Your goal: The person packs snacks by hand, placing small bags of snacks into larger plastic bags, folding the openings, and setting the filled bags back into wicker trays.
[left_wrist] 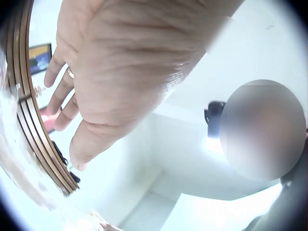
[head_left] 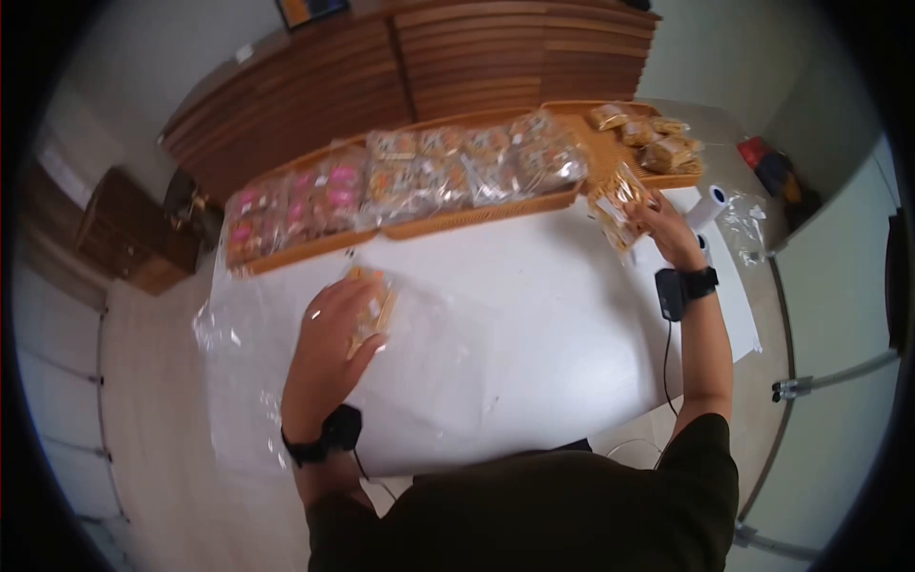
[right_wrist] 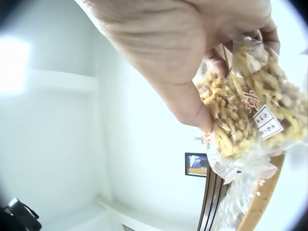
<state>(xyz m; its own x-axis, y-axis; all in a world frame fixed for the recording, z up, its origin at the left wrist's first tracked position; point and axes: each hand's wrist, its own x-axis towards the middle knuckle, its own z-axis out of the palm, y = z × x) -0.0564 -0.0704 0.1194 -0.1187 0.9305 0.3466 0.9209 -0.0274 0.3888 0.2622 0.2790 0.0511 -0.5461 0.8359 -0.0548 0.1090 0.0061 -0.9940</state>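
Pinching bagged snacks [head_left: 613,212] by the table's [head_left: 553,324] far right corner, the right hand [head_left: 670,234] handles packets; the left hand [head_left: 329,343], open, is at another packet [head_left: 375,316] nearer the left edge. Moving them calls for a steady pinch.

Dark clothing, 2 wrist-worn devices

You wear a dark top [head_left: 543,515] with 2 short sleeves [head_left: 705,462]. A black band [head_left: 701,282] circles your right wrist, with a boxy black module [head_left: 670,295] and a thin dark cable [head_left: 667,367]. Your left wrist has a matching black strap [head_left: 303,448], module and cable. On your left hand [head_left: 334,343], 1 finger wears a shiny, slim ring [left_wrist: 70,72].
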